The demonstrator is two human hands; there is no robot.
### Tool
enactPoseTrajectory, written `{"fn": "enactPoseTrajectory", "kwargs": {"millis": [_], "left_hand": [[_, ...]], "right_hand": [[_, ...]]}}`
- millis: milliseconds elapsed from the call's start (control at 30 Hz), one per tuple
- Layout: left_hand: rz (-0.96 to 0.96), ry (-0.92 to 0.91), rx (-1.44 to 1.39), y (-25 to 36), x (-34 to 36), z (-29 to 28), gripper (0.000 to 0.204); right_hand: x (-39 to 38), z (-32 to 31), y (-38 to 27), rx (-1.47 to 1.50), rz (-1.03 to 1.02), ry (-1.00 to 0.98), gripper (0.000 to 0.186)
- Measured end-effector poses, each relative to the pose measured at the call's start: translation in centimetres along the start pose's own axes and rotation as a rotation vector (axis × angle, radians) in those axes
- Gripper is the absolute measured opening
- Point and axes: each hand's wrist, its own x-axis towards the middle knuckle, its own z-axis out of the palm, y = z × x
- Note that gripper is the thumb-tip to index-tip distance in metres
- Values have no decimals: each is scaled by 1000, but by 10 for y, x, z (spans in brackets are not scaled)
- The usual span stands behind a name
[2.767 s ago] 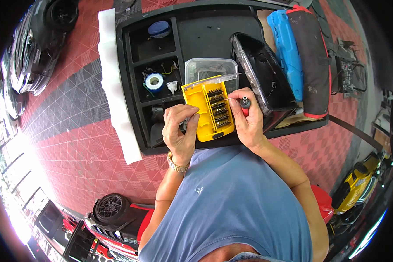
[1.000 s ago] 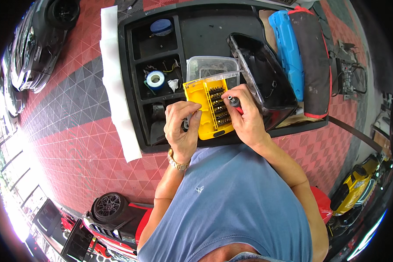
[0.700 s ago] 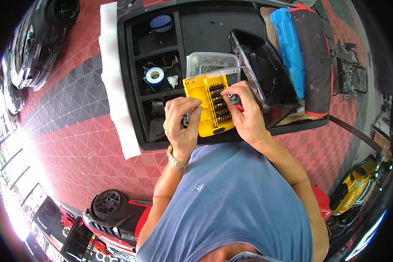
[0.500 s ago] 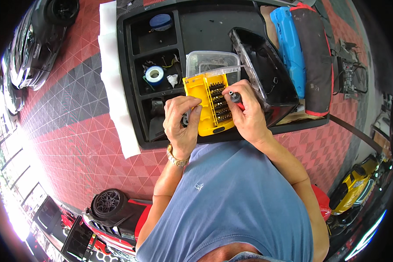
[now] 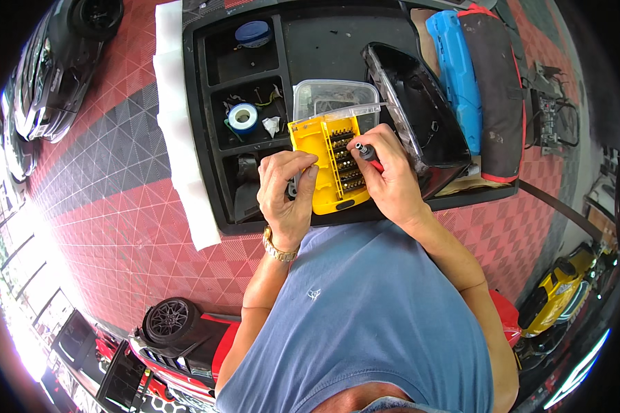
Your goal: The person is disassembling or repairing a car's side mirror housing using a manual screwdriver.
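Note:
An open yellow bit case [image 5: 322,180], its clear lid [image 5: 351,111] raised along the far edge, holds several rows of small bits [image 5: 339,141]. My left hand [image 5: 286,193] is closed at the case's left edge, thumb and fingers gripping it; anything else inside the fingers is hidden. My right hand [image 5: 390,180] grips a red-and-dark screwdriver handle [image 5: 374,163], its metal socket end [image 5: 362,147] upward, with thumb and forefinger at the right of the bit rows. Behind the case lies a translucent plastic container [image 5: 334,89].
A black compartmented tray [image 5: 210,86] holds a tape roll [image 5: 242,117] and blue tub [image 5: 253,34]. Rightward are a black bin [image 5: 430,117], blue case [image 5: 455,76] and dark roll bag [image 5: 496,96]. A white foam strip [image 5: 179,131] lies left. Vehicles [image 5: 55,62] stand around.
Since 2.8 seconds ago my right hand has moved up and left toward the bit rows, tilting the screwdriver. The case and left hand appear slightly higher in view, along with the tray.

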Motion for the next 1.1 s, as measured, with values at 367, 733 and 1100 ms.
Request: {"fn": "enactPoseTrajectory", "kwargs": {"millis": [367, 733, 1100], "left_hand": [[12, -4, -2, -1, -1, -1, 21], [15, -19, -10, -1, -1, -3, 22], [20, -15, 12, 0, 1, -1, 24]], "right_hand": [[-11, -2, -7, 44, -8, 37, 31], [-12, 1, -9, 73, -28, 47, 37], [-10, -2, -9, 90, -113, 33, 29]]}}
